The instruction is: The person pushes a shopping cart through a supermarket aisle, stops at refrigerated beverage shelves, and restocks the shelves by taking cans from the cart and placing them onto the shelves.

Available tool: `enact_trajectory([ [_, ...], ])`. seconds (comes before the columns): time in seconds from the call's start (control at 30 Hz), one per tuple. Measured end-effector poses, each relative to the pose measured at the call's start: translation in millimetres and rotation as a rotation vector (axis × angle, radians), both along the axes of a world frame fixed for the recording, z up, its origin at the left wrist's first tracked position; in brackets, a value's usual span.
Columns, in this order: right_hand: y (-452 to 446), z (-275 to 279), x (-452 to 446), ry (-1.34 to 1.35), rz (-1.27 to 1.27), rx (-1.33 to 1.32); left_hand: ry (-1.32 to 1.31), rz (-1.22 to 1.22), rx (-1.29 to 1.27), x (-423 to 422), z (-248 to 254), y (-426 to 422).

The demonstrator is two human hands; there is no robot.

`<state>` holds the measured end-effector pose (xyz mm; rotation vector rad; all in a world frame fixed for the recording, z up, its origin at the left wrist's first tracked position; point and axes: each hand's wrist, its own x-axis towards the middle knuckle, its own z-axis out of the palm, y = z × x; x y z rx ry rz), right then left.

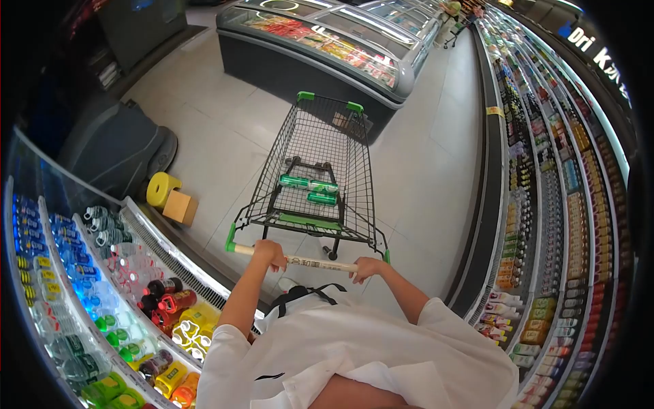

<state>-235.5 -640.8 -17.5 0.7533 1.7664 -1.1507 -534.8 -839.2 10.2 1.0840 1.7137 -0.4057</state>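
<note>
A wire shopping cart (368,184) with green corner pieces stands in front of me. Across its near end runs a pale handle (310,262) with dark printed lettering. My left hand (270,254) is closed around the handle left of the lettering. Toward the handle's right end, my right hand (368,268) grips it too. Several green cans (322,198) lie on their sides on the cart's wire floor. The undersides of both hands are hidden.
Shelves of bottled drinks (88,273) flank me on the left, and a long drinks shelf (545,204) on the right. Ahead is a freezer chest (306,61). A yellow stool (162,188) and cardboard box (180,207) sit left on the tiled floor (436,163). A person (451,10) is far off.
</note>
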Motion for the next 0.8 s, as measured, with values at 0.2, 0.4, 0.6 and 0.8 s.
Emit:
enact_trajectory([
  [0.2,-36,0,88,0.129,0.053,0.332,-0.407,-0.023,-0.208,36,-43,27],
  [0.4,-71,7,153,0.18,-0.068,0.503,-0.524,0.445,-0.167,83,-27,35],
  [0.6,-93,-2,228,0.247,-0.162,0.634,0.0,0.054,0.407,162,-44,36],
  [0.8,-104,6,294,0.308,-0.247,0.683,0.21,0.243,0.75,231,-41,41],
])
